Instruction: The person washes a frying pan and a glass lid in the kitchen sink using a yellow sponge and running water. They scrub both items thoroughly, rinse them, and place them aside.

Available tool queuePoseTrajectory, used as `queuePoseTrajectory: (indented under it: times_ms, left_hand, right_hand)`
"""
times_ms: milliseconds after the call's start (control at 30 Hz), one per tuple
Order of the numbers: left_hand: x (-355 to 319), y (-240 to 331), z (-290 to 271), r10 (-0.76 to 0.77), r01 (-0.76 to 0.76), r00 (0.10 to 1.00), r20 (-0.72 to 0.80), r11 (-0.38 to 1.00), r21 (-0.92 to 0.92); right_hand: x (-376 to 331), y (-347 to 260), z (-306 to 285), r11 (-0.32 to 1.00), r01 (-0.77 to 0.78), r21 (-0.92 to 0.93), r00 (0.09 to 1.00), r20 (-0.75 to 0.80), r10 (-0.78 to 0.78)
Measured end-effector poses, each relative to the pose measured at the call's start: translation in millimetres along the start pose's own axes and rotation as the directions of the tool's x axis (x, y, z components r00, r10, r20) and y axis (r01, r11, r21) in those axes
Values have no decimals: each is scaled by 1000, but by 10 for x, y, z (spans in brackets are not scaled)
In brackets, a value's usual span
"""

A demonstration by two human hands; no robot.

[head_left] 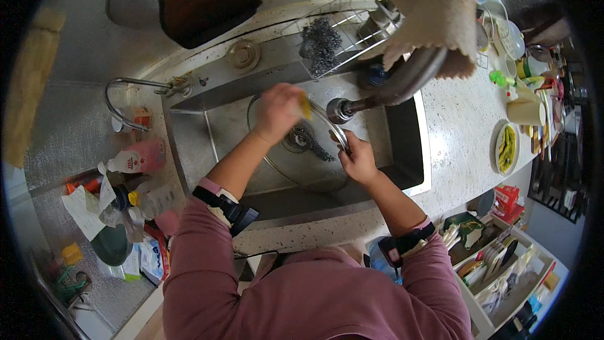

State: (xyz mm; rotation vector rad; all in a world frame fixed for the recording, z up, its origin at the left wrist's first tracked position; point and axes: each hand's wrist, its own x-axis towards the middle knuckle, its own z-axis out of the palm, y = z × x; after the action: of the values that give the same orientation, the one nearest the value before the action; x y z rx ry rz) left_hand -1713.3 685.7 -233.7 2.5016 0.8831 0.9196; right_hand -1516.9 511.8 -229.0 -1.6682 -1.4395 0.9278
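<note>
A round glass pot lid (296,167) with a metal rim is held tilted over the steel sink (402,151). My left hand (277,110) presses a yellow sponge (306,108) against the lid's upper part. On the right rim of the lid my right hand (358,158) is closed. The lid's dark knob (296,140) shows through the glass between my hands. A curved faucet (390,88) ends just above the lid.
A wire rack (340,31) with a steel scourer sits behind the sink. Soap bottles and packets (135,164) crowd the left counter. A plate (506,148), cup (525,112) and utensils lie on the right counter. A cloth (434,6) hangs above.
</note>
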Motion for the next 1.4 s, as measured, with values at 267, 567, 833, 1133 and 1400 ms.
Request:
queuePoseTrajectory:
  times_ms: [267,567,833,1133,1400]
  left_hand:
    - [-815,-663,15,-704,646,689,-172,704,-294]
    - [-385,-168,-148,-471,433,866,-169,875,-218]
    - [49,517,-224,160,-173,977,-138,981,-91]
    - [-978,-307,57,-728,645,638,-252,684,-342]
    - [-1000,-339,107,-883,778,449,-137,462,-427]
  right_hand:
    - [102,-91,-113,994,-107,-38,984,139,111]
    - [603,-670,-257,994,97,46,975,198,-104]
    - [555,-744,-295,971,211,-115,963,193,-187]
    - [534,-674,-216,987,159,-39,962,231,-146]
    - [521,-660,-259,997,-48,-55,953,296,62]
